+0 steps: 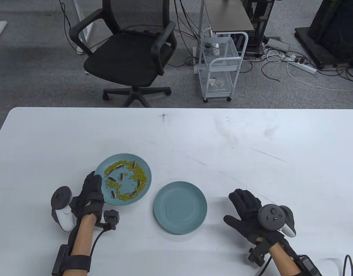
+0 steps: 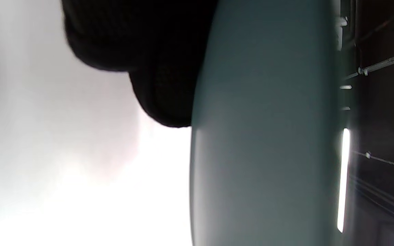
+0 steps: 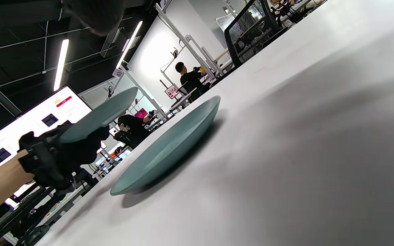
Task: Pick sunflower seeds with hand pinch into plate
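Note:
A teal plate (image 1: 146, 187) holds several striped sunflower seeds (image 1: 119, 166) mixed with small green beans (image 1: 140, 174). My left hand (image 1: 91, 192) grips this plate's near-left rim and holds it lifted off the table; the right wrist view shows the plate (image 3: 97, 116) raised above the table with my left hand (image 3: 63, 153) under it. The left wrist view shows the plate's underside (image 2: 262, 136) beside my gloved fingers (image 2: 162, 85). A second, empty teal plate (image 1: 180, 207) lies on the table to the right and shows in the right wrist view (image 3: 169, 143). My right hand (image 1: 247, 212) rests open and holds nothing right of the empty plate.
The white table (image 1: 222, 143) stretches wide behind and to the right of the plates. Beyond its far edge stand a black office chair (image 1: 130, 54) and a white wire cart (image 1: 219, 66) on the floor.

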